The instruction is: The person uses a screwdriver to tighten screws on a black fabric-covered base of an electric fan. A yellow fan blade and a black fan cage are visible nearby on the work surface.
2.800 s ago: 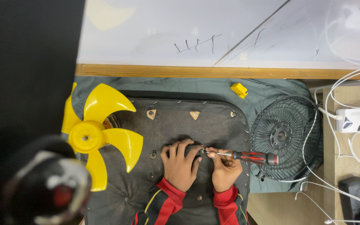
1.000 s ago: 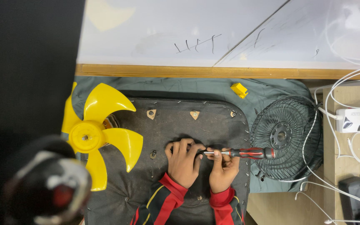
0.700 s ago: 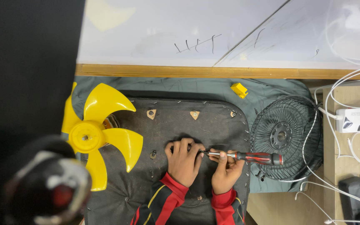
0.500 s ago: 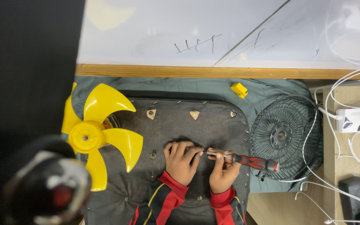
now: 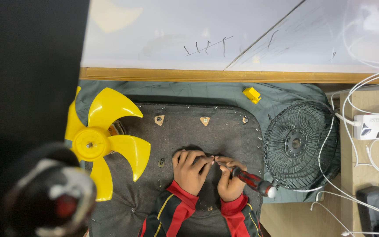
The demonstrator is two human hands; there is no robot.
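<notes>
Both hands met near the dark panel's (image 5: 189, 136) near edge: left hand (image 5: 191, 170) pressed flat, fingers bunched; right hand (image 5: 230, 182) gripped the red-handled screwdriver (image 5: 250, 179), tip toward the left fingertips, handle trailing rightward toward the fan grille (image 5: 299, 145).

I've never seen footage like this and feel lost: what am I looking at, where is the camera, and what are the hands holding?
This is a view from a camera worn on a person's head, looking straight down. The two hands in red-and-black sleeves are the wearer's own. The right hand grips a red-handled screwdriver; the left hand rests fingers-down beside its tip, on a dark padded panel. Beside the panel lie a yellow fan blade, a black wire fan guard and a small yellow part. White cables run at the right.
</notes>
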